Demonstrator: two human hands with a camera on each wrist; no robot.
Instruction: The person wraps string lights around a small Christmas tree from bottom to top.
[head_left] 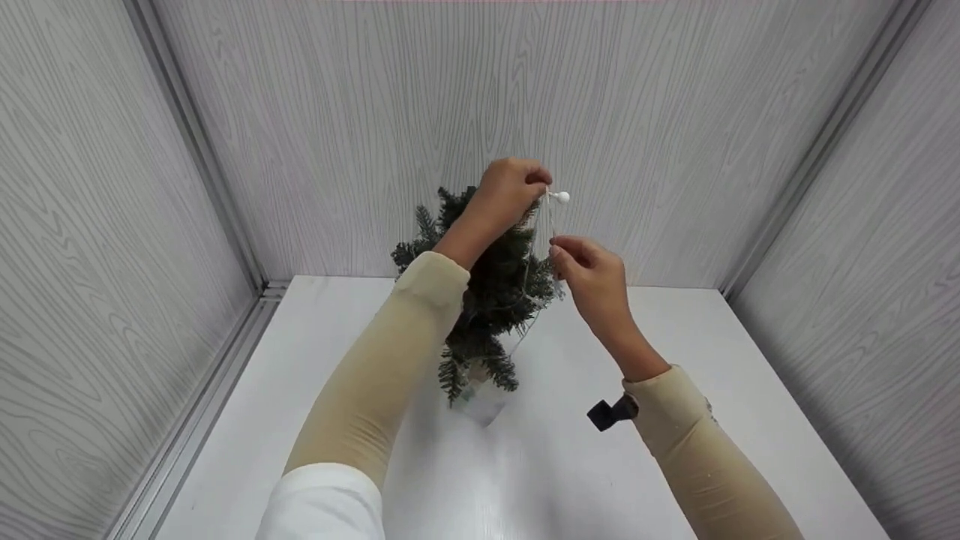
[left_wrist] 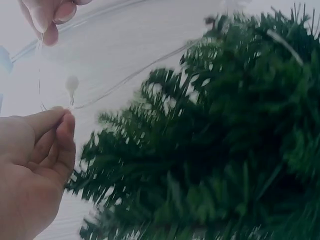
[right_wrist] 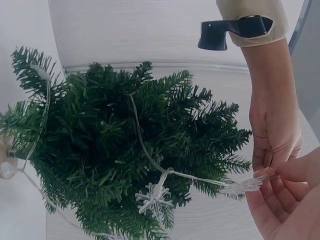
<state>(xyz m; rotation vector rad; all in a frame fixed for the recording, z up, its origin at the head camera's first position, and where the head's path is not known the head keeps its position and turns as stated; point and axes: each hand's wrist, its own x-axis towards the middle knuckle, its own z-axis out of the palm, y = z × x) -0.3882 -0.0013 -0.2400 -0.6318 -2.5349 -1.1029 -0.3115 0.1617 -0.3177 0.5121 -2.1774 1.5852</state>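
Note:
A small artificial Christmas tree (head_left: 487,326) has a clear-wired string of lights (right_wrist: 140,132) draped over its branches. At its upper right in the head view, my left hand (head_left: 510,191) pinches the wire between thumb and fingertips, beside a white round bulb (head_left: 561,197). Lower and to the right, my right hand (head_left: 596,281) pinches the same string, with a stretch of wire running between the hands. In the right wrist view, a clear snowflake light (right_wrist: 242,187) lies right at the right fingertips. Another snowflake light (right_wrist: 154,200) hangs against the green branches.
The tree's pale wrapped base (head_left: 481,401) sits on the white table (head_left: 555,465). Grey wood-grain panels (head_left: 337,135) stand behind and on both sides. A black wrist-camera mount (head_left: 611,412) sticks out from the right sleeve.

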